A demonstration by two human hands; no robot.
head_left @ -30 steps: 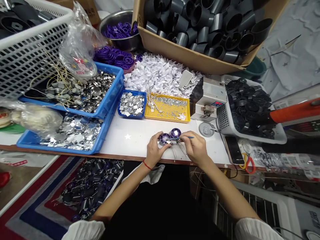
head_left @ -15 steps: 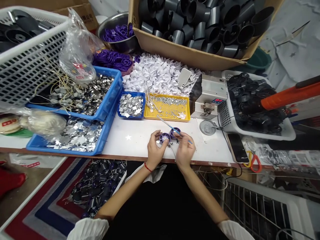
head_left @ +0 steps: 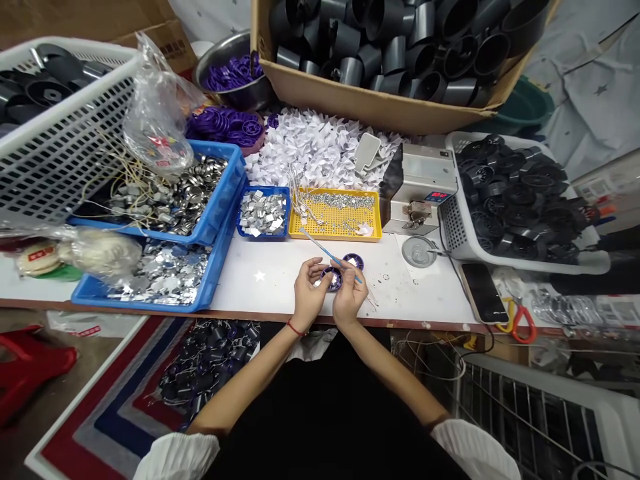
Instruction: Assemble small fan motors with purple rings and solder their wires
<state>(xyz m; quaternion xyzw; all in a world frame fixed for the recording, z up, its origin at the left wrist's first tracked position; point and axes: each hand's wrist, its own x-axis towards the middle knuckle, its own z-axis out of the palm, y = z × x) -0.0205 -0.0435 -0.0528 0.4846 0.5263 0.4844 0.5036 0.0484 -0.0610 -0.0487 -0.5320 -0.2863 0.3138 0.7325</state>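
L hand (head_left: 309, 291) had fingers round near purple ring (head_left: 331, 279); R hand (head_left: 349, 293) held blue stick (head_left: 330, 255), fingers at same ring; both near table's (head_left: 280, 267) front edge; second purple ring (head_left: 353, 261) just behind

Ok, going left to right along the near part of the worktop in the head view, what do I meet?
Lower blue tray, white star, left hand, right hand, round clear dish, phone, scissors.
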